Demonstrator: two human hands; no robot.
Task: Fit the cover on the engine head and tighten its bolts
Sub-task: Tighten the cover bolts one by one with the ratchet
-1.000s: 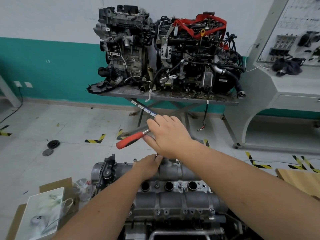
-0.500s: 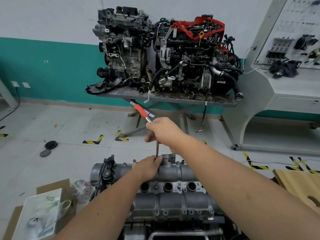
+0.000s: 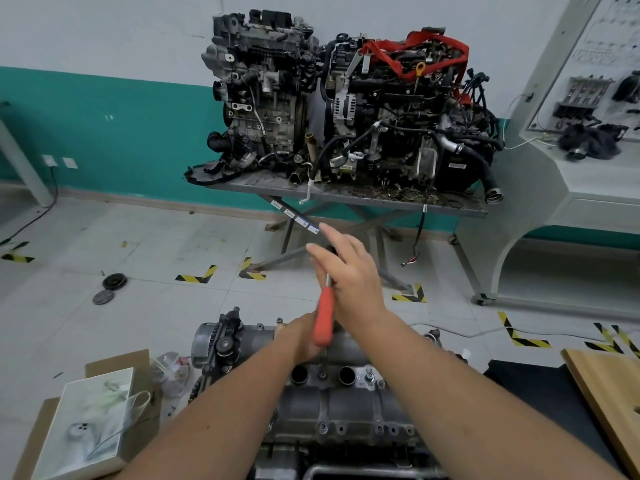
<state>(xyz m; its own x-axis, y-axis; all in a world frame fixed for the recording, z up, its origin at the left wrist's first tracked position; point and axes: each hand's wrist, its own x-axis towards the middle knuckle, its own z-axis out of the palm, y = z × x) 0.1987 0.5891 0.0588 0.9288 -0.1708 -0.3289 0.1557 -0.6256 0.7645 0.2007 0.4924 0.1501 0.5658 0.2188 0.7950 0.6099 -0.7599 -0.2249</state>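
Note:
The grey metal cover (image 3: 346,400) lies on the engine head at the bottom centre, with round plug holes and small bolts along its edges. My right hand (image 3: 349,275) grips the head end of a ratchet wrench (image 3: 323,320), its red handle hanging down toward me. My left hand (image 3: 299,337) rests on the cover's far edge under the wrench, fingers curled around the wrench's extension there; the socket and bolt are hidden behind both hands.
Two dirty engines (image 3: 346,109) stand on a metal table (image 3: 346,197) by the teal wall. An open cardboard box (image 3: 86,420) sits at the lower left, a wooden board (image 3: 609,396) at the right, a white training console (image 3: 568,168) at the far right.
The wrench's red handle has swung from pointing left, through pointing away, to hanging down toward me. My right hand turned with it. My left hand stayed on the cover.

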